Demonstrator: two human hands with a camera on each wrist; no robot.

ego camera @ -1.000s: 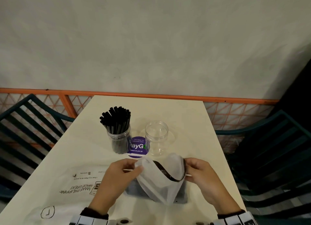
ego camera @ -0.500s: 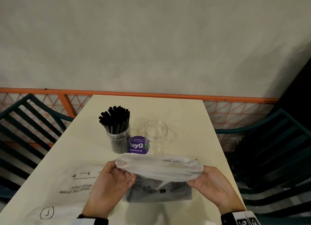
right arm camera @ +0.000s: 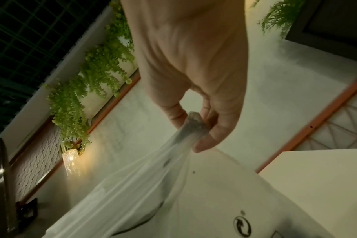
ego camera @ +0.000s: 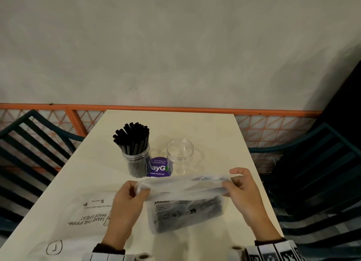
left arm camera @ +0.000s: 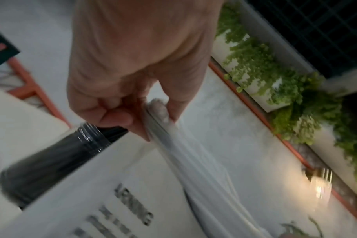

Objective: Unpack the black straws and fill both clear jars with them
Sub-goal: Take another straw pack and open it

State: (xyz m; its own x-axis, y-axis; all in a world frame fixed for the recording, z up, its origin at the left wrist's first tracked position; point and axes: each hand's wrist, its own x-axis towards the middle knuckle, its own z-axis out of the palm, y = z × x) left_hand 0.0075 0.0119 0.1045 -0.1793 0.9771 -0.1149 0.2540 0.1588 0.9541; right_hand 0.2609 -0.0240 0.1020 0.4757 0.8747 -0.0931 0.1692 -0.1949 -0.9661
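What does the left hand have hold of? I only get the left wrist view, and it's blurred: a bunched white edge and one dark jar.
Observer: The left hand grips one end of a plastic bag; the right hand grips the other end.
Operator: Any other jar?
Observer: Yes, an empty clear jar stands right of the straw-filled jar.
Operator: Anything in the bag?
Observer: A dark bundle, lying on the table.

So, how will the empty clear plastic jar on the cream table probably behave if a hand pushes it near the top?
The empty clear plastic jar is probably very light, since nothing is inside, so it may slide or tip easily. Its round wall suggests it would roll if knocked over. The straw-filled jar beside it likely stands steadier.
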